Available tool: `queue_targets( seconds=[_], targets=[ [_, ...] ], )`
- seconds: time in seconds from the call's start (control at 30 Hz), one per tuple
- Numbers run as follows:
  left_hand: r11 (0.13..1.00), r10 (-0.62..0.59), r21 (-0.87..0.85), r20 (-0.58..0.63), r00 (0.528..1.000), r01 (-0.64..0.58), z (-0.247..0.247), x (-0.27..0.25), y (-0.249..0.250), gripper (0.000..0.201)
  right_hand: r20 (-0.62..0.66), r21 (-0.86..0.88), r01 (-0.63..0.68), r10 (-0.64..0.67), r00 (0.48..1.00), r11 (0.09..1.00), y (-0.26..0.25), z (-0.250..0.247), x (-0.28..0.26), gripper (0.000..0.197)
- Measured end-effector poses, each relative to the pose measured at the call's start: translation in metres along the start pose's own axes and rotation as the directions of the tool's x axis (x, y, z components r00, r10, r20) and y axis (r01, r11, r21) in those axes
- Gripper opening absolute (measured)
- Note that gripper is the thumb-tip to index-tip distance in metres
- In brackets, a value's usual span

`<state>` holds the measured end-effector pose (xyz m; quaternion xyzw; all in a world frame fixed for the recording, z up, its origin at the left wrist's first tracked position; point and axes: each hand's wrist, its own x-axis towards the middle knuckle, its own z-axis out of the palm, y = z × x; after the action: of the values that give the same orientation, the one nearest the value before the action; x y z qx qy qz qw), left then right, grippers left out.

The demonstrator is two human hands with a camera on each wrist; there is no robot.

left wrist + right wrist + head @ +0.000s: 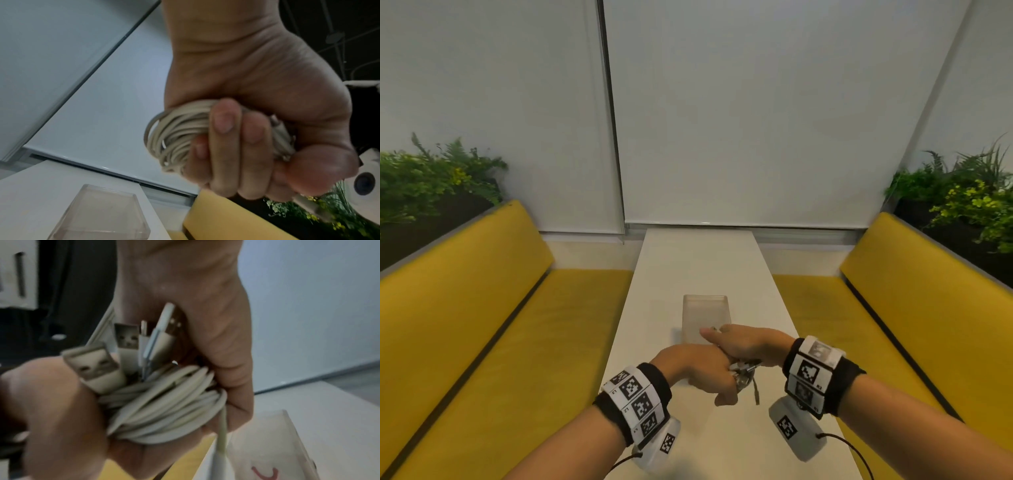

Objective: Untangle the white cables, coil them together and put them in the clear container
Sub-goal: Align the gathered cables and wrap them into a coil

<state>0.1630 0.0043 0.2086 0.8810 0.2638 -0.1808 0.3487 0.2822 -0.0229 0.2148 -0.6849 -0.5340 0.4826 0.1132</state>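
Observation:
The white cables (pixel 743 377) are wound into one coil held between both hands above the white table (pixel 698 260). My left hand (pixel 722 394) grips the coil (pixel 174 138) in a fist, fingers (pixel 224 129) curled over the loops. My right hand (pixel 736 346) lies over the left one and holds the coil (pixel 164 410) from the other side, its palm (pixel 205 313) against several USB plugs (pixel 127 337) that stick out. One loose cable end (pixel 222 434) hangs down. The clear container (pixel 705 318) stands open on the table just beyond the hands.
Yellow benches (pixel 500 308) run along both sides of the narrow table. Green plants (pixel 431 181) sit behind each backrest. White blinds (pixel 739 120) close off the far end. The container (pixel 277 443) bears a red mark on its near side.

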Motion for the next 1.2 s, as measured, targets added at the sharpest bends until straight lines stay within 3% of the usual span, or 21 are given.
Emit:
queue_targets(
  seconds=[0.13, 0.33, 0.4, 0.47, 0.57, 0.63, 0.7, 0.77, 0.83, 0.93, 1.07, 1.2],
  targets=[
    [0.994, -0.034, 0.098, -0.055, 0.998, 0.039, -0.001, 0.004, -0.007, 0.034, -0.253, -0.150, 0.002, -0.041, 0.966, 0.989, 0.000, 0.009, 0.002, 0.069],
    [0.980, -0.041, 0.189, -0.076, 0.996, 0.055, -0.014, 0.005, 0.000, 0.038, -0.273, -0.240, 0.016, -0.083, 0.959, 0.971, -0.005, 0.004, 0.000, 0.066],
    [0.978, -0.017, 0.204, -0.129, 0.991, 0.044, -0.016, 0.006, -0.002, 0.045, -0.370, -0.321, 0.040, -0.164, 0.915, 0.946, -0.004, 0.002, -0.001, 0.060],
    [0.971, 0.061, 0.241, -0.227, 0.972, -0.005, -0.016, 0.008, -0.003, 0.039, -0.466, -0.374, 0.090, -0.271, 0.842, 0.923, 0.000, 0.001, 0.000, 0.054],
    [0.946, 0.233, 0.303, -0.386, 0.893, -0.116, -0.014, 0.013, -0.007, 0.032, -0.547, -0.398, 0.161, -0.374, 0.749, 0.903, 0.004, 0.000, 0.004, 0.043],
    [0.941, 0.279, 0.305, -0.464, 0.841, -0.144, -0.015, 0.014, -0.011, 0.033, -0.586, -0.416, 0.187, -0.419, 0.694, 0.890, 0.002, 0.000, 0.005, 0.039],
    [0.933, 0.309, 0.328, -0.527, 0.792, -0.147, -0.018, 0.013, -0.016, 0.025, -0.628, -0.408, 0.212, -0.441, 0.641, 0.888, -0.002, -0.003, 0.005, 0.038],
    [0.902, 0.388, 0.400, -0.588, 0.710, -0.163, -0.024, 0.012, -0.019, 0.018, -0.680, -0.351, 0.228, -0.415, 0.604, 0.908, -0.005, -0.010, 0.005, 0.038],
    [0.858, 0.460, 0.494, -0.615, 0.640, -0.142, -0.028, 0.010, -0.020, 0.018, -0.701, -0.308, 0.217, -0.376, 0.607, 0.926, -0.006, -0.016, 0.010, 0.038],
    [0.826, 0.502, 0.553, -0.637, 0.586, -0.106, -0.032, 0.012, -0.024, 0.018, -0.695, -0.293, 0.211, -0.359, 0.623, 0.933, -0.005, -0.021, 0.018, 0.039],
    [0.788, 0.585, 0.599, -0.652, 0.482, -0.146, -0.021, 0.030, -0.041, 0.026, -0.749, -0.227, 0.237, -0.325, 0.578, 0.945, -0.004, -0.022, 0.021, 0.039],
    [0.742, 0.666, 0.635, -0.663, 0.341, -0.214, -0.015, 0.040, -0.053, 0.027, -0.781, -0.208, 0.227, -0.301, 0.546, 0.951, -0.004, -0.021, 0.027, 0.036]
  ],
)
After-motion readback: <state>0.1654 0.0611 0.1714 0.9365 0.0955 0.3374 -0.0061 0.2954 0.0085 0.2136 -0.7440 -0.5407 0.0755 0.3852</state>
